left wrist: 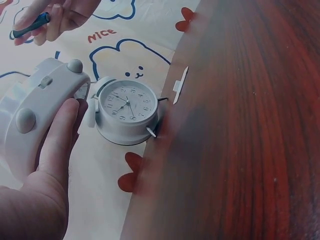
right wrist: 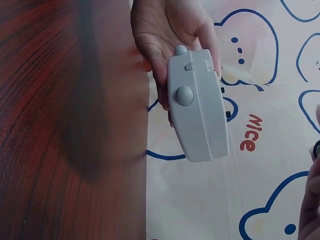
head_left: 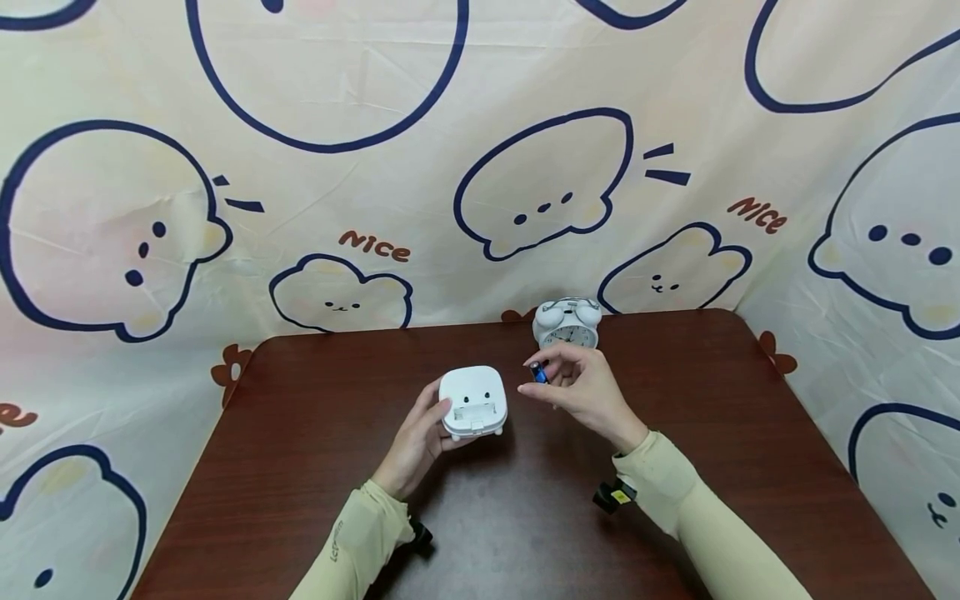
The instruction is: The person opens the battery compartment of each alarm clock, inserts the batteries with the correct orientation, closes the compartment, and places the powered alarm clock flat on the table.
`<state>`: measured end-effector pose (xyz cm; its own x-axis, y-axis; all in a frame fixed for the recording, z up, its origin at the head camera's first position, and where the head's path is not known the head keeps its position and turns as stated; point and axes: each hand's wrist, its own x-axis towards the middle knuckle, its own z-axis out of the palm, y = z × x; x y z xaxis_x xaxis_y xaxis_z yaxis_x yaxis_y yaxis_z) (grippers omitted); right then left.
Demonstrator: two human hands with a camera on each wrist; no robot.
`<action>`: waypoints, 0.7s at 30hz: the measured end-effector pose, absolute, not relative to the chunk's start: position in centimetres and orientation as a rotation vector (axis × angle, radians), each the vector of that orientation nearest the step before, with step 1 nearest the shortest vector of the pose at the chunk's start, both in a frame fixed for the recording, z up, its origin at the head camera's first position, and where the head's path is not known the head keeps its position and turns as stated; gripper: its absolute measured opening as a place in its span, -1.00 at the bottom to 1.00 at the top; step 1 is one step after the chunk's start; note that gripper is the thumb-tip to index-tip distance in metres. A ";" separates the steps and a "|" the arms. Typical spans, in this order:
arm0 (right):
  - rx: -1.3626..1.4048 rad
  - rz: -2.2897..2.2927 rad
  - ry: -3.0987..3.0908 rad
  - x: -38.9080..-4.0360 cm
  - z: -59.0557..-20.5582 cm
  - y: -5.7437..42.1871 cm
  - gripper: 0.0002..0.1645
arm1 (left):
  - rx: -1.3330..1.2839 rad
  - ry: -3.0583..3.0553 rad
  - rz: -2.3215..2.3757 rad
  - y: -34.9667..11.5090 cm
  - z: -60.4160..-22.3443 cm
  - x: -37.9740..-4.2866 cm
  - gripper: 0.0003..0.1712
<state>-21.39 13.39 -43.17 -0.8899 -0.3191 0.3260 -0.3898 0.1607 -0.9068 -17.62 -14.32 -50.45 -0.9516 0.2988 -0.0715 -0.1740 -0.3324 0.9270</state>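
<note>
My left hand [head_left: 411, 446] holds a white square clock [head_left: 472, 379] with rounded corners and small feet, its back turned up. Thumb on the side edge, fingers beneath it. An open battery compartment [head_left: 474, 415] shows on that back, below two small dark knobs [head_left: 487, 396]. Just to the right, my right hand [head_left: 592, 396] pinches a small blue battery [head_left: 538, 372] between thumb and fingertips, apart from the clock. The left wrist view shows the same battery [left wrist: 31, 26] from its side. In the right wrist view, my right hand [right wrist: 311, 200] is mostly cut off.
A white twin-bell alarm clock [head_left: 570, 333] stands at the table's back edge, behind my right hand. Near that clock, a slim white piece with a tab [left wrist: 181, 86] lies on the brown table [left wrist: 250, 150]. Patterned cloth [head_left: 420, 200] hangs behind and beside the table.
</note>
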 end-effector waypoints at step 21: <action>0.885 1.971 -2.264 -21.3 -43.2 13.7 -0.73 | 0.157 1.610 2.340 -14.1 -50.5 -17.6 -0.36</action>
<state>-21.34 13.69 -43.17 -0.8399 -0.4014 0.3653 -0.4171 0.0466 -0.9077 -17.59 -14.13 -50.47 -0.9503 0.3018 -0.0770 -0.1797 -0.3295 0.9269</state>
